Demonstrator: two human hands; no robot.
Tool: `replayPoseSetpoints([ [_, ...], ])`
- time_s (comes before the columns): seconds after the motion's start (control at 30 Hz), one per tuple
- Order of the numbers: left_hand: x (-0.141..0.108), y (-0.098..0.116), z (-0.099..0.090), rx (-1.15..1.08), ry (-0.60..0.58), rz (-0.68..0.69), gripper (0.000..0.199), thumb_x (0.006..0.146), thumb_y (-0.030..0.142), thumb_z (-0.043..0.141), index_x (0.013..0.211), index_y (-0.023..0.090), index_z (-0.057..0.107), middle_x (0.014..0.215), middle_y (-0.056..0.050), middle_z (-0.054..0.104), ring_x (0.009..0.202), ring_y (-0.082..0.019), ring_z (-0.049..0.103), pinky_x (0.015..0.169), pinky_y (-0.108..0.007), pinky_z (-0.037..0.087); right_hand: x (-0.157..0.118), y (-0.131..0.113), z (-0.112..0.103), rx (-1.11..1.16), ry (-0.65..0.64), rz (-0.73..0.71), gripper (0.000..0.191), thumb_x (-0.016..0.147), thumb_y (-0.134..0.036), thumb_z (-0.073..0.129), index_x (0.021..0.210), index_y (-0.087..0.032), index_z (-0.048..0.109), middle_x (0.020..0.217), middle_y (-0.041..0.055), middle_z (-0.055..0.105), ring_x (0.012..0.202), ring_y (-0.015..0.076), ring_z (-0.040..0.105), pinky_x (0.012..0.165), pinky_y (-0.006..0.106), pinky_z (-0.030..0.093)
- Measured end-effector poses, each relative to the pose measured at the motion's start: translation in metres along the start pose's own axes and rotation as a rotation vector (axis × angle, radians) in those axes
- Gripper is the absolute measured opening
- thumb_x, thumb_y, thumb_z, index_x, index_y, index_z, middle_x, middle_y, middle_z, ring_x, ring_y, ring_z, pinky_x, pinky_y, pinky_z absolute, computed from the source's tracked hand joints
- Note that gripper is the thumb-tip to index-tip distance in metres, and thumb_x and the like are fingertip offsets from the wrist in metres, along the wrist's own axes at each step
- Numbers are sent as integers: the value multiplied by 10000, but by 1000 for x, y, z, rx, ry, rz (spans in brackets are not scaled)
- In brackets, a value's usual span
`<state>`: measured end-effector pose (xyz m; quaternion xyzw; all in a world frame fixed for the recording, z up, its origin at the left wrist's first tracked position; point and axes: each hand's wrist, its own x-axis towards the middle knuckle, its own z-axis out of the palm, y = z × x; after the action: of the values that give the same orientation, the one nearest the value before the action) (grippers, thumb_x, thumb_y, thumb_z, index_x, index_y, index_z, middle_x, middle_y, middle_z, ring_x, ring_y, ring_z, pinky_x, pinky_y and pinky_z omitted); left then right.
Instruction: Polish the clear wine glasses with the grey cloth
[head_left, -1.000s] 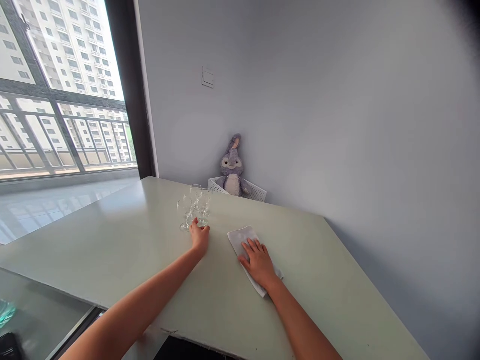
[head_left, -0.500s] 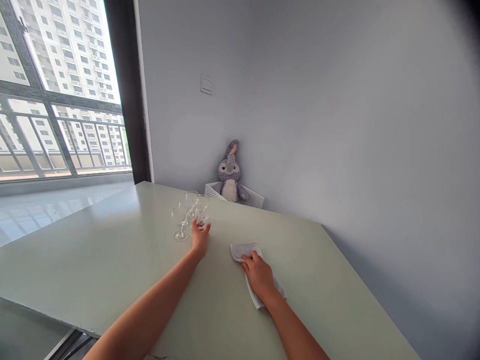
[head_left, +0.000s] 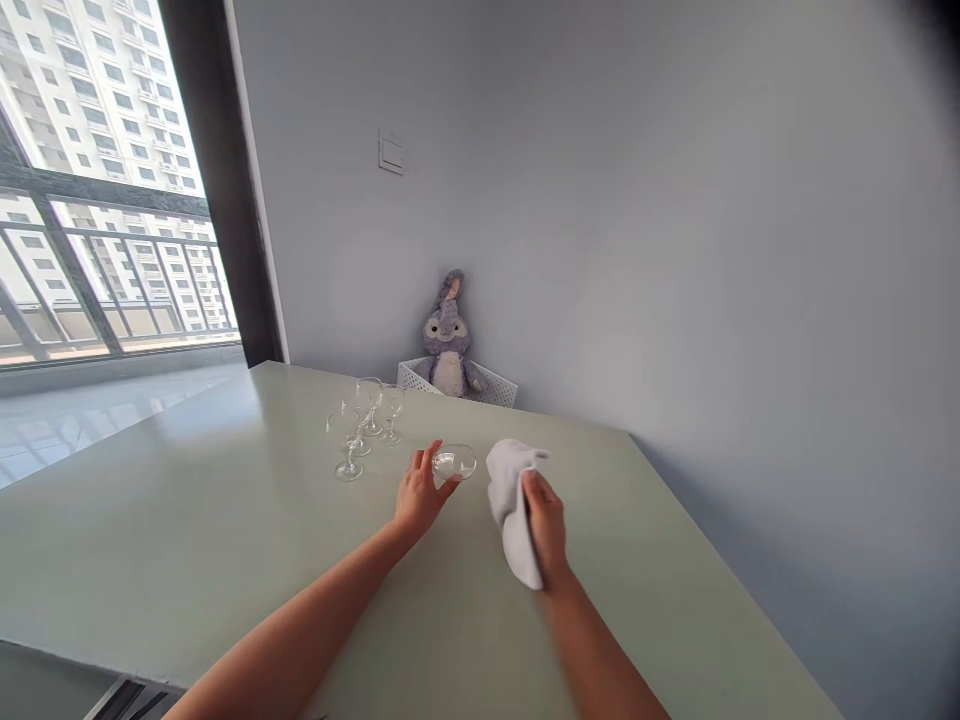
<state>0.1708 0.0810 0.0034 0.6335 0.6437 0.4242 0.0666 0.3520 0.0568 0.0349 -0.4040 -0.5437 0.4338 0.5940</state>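
My left hand (head_left: 421,492) is closed on a clear wine glass (head_left: 454,462), with thumb and fingers around it. The glass appears tipped toward the right; its stem is mostly hidden by the hand. In my right hand (head_left: 546,518) a white cloth (head_left: 514,505) is pinched, lifted off the table and hanging down to the left of the fingers. Several more clear stemmed glasses stand close together left of my left hand, the nearest glass (head_left: 346,445) at the front of the group.
The pale table (head_left: 247,540) stretches out under both arms. Past its far edge a plush rabbit (head_left: 448,370) sits in a white perforated basket (head_left: 499,391). A grey wall (head_left: 675,250) rises on the right, and a railed window (head_left: 97,250) is at the left.
My left hand has moved right, taking one wine glass away from the group. My right hand has raised the cloth from the table. The view has shifted slightly.
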Motion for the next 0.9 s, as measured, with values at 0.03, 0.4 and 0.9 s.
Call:
replayPoseSetpoints([
  [0.03, -1, 1, 0, 19, 6, 21, 559, 766, 401, 538, 1266, 248, 341, 1046, -55, 505, 862, -190, 551, 760, -330, 430, -5, -4, 11, -58, -11, -32, 382, 814, -490, 456, 985, -182, 605, 910, 60, 629, 844, 208, 561, 718, 300, 439],
  [0.4, -13, 17, -8, 256, -61, 365, 513, 750, 163, 532, 1240, 257, 416, 1032, -54, 511, 913, -204, 474, 803, -342, 410, -17, 21, 25, -174, -327, 76, 300, 773, -444, 541, 892, -185, 636, 745, 42, 602, 640, 161, 527, 562, 274, 443],
  [0.9, 0, 16, -28, 169, -341, 607, 522, 775, 557, 466, 1154, 199, 496, 742, -40, 635, 712, -178, 589, 853, -357, 377, -1, -2, -10, -34, -514, 218, 199, 677, -347, 662, 709, -152, 638, 602, -28, 504, 582, 96, 418, 560, 216, 349],
])
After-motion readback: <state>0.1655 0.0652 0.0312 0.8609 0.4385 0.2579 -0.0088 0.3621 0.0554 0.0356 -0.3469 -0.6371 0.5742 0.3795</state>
